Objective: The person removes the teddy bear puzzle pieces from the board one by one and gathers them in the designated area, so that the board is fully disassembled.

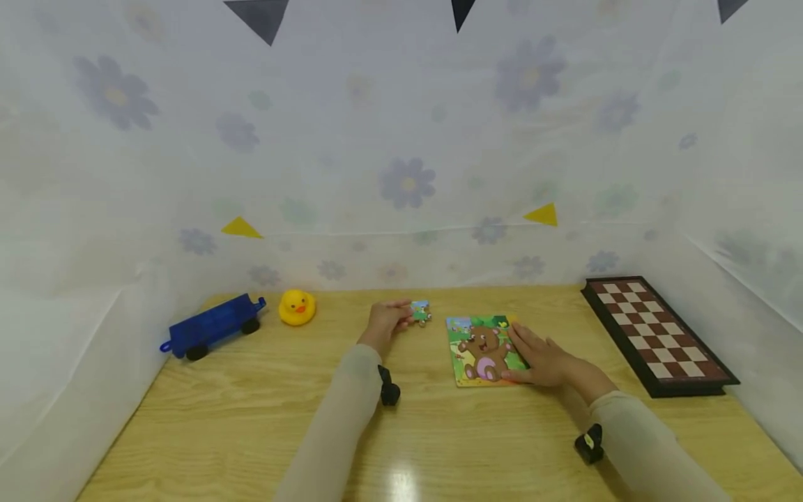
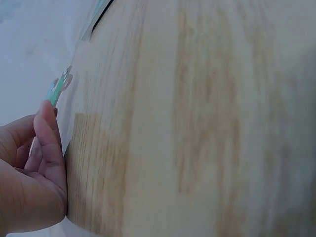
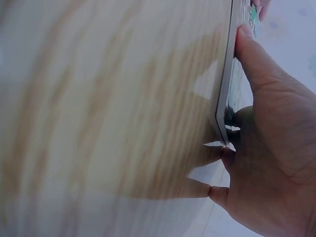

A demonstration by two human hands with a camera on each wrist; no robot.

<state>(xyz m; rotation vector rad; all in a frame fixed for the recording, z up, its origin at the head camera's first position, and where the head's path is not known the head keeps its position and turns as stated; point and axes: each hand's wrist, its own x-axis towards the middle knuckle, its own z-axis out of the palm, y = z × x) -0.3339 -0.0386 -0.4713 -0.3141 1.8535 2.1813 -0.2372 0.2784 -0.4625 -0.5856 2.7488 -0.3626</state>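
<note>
My left hand point(image 1: 385, 323) pinches a small jigsaw piece point(image 1: 420, 309) in green and blue, left of the puzzle. In the left wrist view the piece point(image 2: 60, 89) sticks out past the fingertips, tilted. A square bear puzzle point(image 1: 484, 352) lies flat on the table. Across its right side rests my right hand point(image 1: 544, 357), fingers fairly straight and spread. In the right wrist view the thumb lies at the edge of the puzzle board point(image 3: 228, 84), and some other fingers are partly hidden behind the hand.
On the wooden table point(image 1: 251, 432), a blue toy wagon point(image 1: 213, 326) and a yellow rubber duck point(image 1: 297, 308) stand at the back left. A checkered game board point(image 1: 655, 331) lies at the right. Pale flowered cloth point(image 1: 351, 139) surrounds the back and sides.
</note>
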